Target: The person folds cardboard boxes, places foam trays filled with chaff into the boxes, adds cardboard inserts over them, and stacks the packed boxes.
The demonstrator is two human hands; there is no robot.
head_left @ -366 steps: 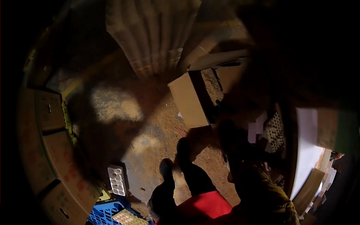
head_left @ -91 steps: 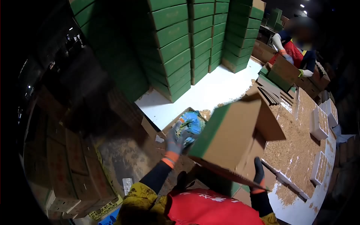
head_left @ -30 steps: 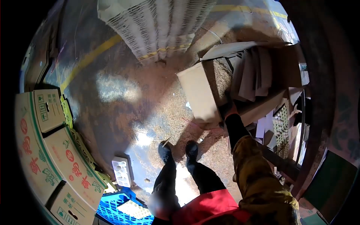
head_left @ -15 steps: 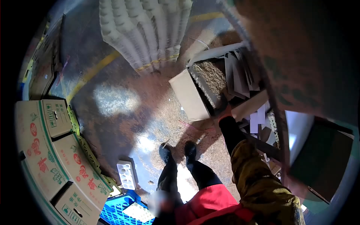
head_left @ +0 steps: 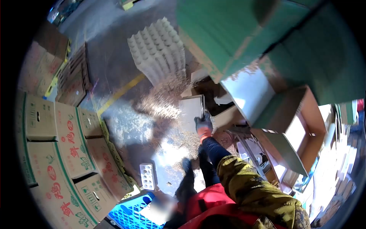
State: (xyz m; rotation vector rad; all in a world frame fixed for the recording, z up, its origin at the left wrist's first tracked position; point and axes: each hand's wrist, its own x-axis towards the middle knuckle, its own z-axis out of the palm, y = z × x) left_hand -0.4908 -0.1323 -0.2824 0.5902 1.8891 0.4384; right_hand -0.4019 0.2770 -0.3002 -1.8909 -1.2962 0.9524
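My right hand (head_left: pixel 204 125), in a dark glove with an orange cuff, is closed at the edge of a flat, pale cardboard panel (head_left: pixel 190 110). The panel lies against the near left side of an open carton (head_left: pixel 225 116) with a dark inside; whether it is a loose piece or a flap is unclear. Left of the panel, a smeared spray of wood shavings (head_left: pixel 162 99) spreads over the floor and in front of a tall stack of grey egg trays (head_left: pixel 158 47). My left hand (head_left: pixel 166 208) is a pale blur beside the blue crate, its fingers unreadable.
Printed cartons (head_left: pixel 72 141) are stacked on the left. A blue plastic crate (head_left: pixel 131 210) stands near my feet, with a small white egg tray (head_left: pixel 147 176) on the floor beyond it. Large green cartons (head_left: pixel 225 34) and an open box (head_left: pixel 289 126) crowd the right.
My right hand has come up out of the shavings-filled carton and left, to the pale panel. Shavings now fly leftward. My view has swung right, showing more green cartons.
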